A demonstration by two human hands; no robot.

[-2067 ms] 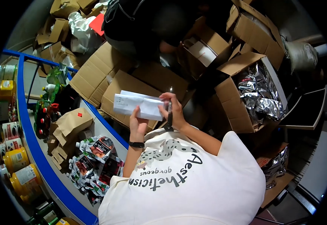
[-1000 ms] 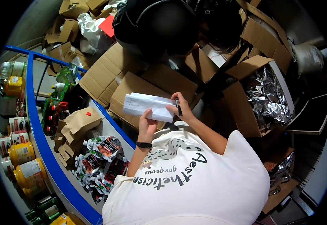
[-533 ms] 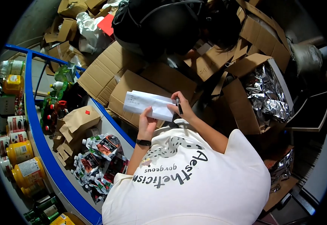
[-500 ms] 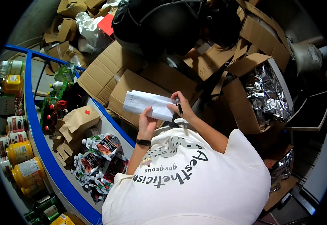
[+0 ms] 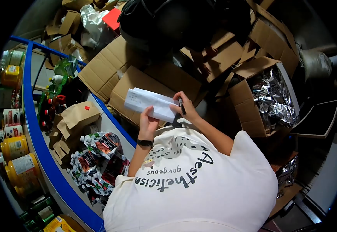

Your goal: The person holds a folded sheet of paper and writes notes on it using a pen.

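Far L of frame, yellow tubs point(image 5: 23, 170) and printed cans point(image 5: 13, 118) are standing in a row, labels mostly showing, prob. for easy ID. A blue-edged shelf point(image 5: 55, 179) is running down the L side, its raised edge prob. acting as a lip. Further in, red-capped bottles point(image 5: 47, 113) are standing in a cluster, upper L; a brown paper bag point(image 5: 79, 116) is lying just below/R of them. Spouted pouches point(image 5: 105, 145) are lying heaped, lower L, prob. b/c soft packs aren't standing well alone.

Mid-frame, the paper point(image 5: 147, 102) is sitting above an open carton point(image 5: 126, 83), marked side up, a few lines showing at its L end, too small to read. The L hand point(image 5: 149, 123) is pinching its lower edge, thumb on top, prob. bracing it flat from below. The R hand point(image 5: 187, 111) is gripping a black pen point(image 5: 182, 106) upright-ish btw. thumb & fingers, fingertips touching the paper's R end, prob. steadying it too; pen tip contact: can't tell.

Top ctr., a dark-clad co-worker point(image 5: 168, 27) is leaning in, hands dim over a carton. R of frame, a foil-filled box point(image 5: 246, 106) is standing w/ flaps spread, prob. giving open access; silver foil point(image 5: 276, 98) is bulging inside.
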